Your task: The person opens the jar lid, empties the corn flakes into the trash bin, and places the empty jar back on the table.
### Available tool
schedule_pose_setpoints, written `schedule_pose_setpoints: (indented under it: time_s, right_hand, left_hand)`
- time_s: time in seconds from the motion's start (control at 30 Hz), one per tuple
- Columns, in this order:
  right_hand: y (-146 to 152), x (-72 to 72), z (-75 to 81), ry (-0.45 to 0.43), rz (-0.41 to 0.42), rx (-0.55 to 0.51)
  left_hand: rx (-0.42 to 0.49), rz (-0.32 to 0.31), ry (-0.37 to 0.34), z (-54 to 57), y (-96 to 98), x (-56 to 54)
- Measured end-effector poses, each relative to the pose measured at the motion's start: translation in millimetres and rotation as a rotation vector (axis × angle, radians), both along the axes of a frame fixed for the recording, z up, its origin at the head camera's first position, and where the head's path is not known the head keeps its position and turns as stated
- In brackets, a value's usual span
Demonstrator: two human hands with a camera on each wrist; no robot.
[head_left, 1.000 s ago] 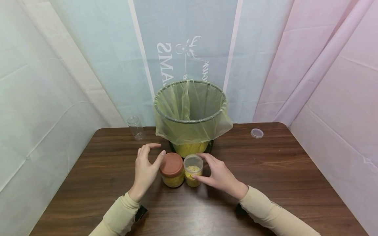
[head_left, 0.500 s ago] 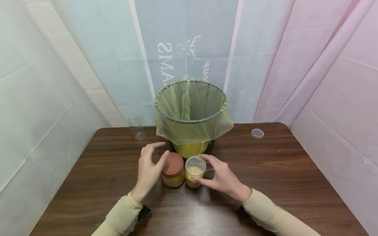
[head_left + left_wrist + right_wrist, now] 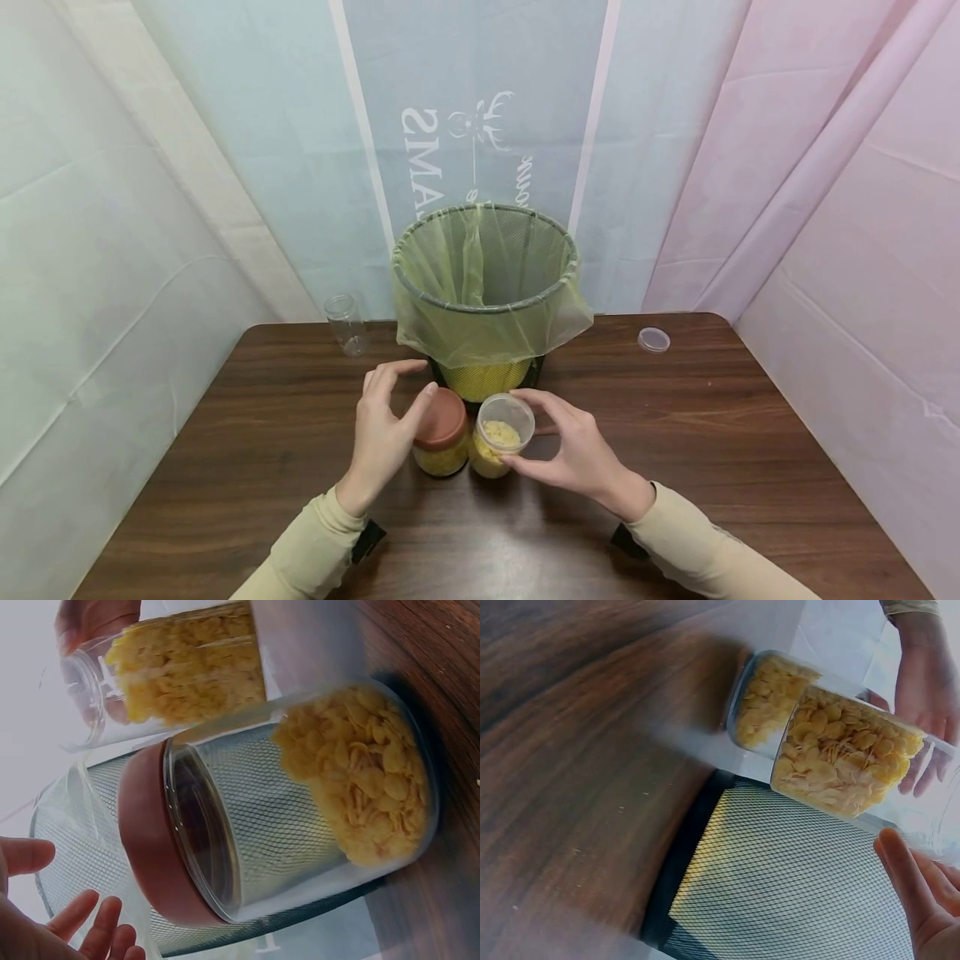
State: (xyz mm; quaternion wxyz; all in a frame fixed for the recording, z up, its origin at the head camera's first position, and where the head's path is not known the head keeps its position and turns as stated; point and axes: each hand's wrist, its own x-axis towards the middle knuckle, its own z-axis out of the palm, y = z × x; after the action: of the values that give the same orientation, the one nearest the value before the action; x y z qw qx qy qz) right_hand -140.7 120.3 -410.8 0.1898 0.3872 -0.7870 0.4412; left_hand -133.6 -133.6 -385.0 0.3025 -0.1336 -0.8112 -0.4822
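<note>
Two jars of yellow cornflakes stand side by side in front of the bin. On the left is a glass jar with a brown lid (image 3: pixel 441 418); the lid is on and flakes fill roughly its lower half. My left hand (image 3: pixel 380 446) is spread beside that lid, and the left wrist view shows its fingers (image 3: pixel 75 915) apart from it. With thumb and fingers near the rim, my right hand (image 3: pixel 577 454) holds a lidless clear jar (image 3: pixel 491 458), which leans to the right. Its cornflakes (image 3: pixel 840 754) fill most of it in the right wrist view.
A mesh bin (image 3: pixel 483 379) with a thin yellow-green liner (image 3: pixel 427 321) stands behind the jars. At the table's back left is another clear jar (image 3: pixel 347 325) without contents. A clear lid (image 3: pixel 654 339) lies at the back right. Cloth walls surround the wooden table (image 3: pixel 750 467).
The clear jar has tipped to the right in my right hand, its rim moving away from the brown lid. My left hand has shifted slightly to the right. The bin stays put.
</note>
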Motion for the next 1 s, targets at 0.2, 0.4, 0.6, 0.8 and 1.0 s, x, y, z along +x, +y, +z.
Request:
schedule_pose_setpoints:
  time_s: [0.2, 0.4, 0.6, 0.8, 1.0]
  right_hand:
    - [3.0, 0.4, 6.5, 0.051, 0.01, -0.058]
    - [7.7, 1.3, 14.5, 0.12, 0.012, -0.115]
    - [14.1, 3.7, 25.4, 0.137, -0.007, -0.169]
    - [17.7, 13.7, 47.0, 0.027, 0.037, -0.253]
    - [22.5, 19.3, 61.9, -0.057, 0.051, -0.31]
  left_hand:
    - [0.001, -0.023, 0.015, 2.4, 4.9, 1.6]
    - [0.026, -0.058, 0.036, 4.7, 10.7, 2.2]
    - [0.04, -0.099, 0.047, 9.8, 19.6, 3.9]
    - [0.035, -0.136, 0.033, 14.4, 28.2, 5.9]
    - [0.008, -0.19, 0.022, 18.5, 38.3, 6.7]
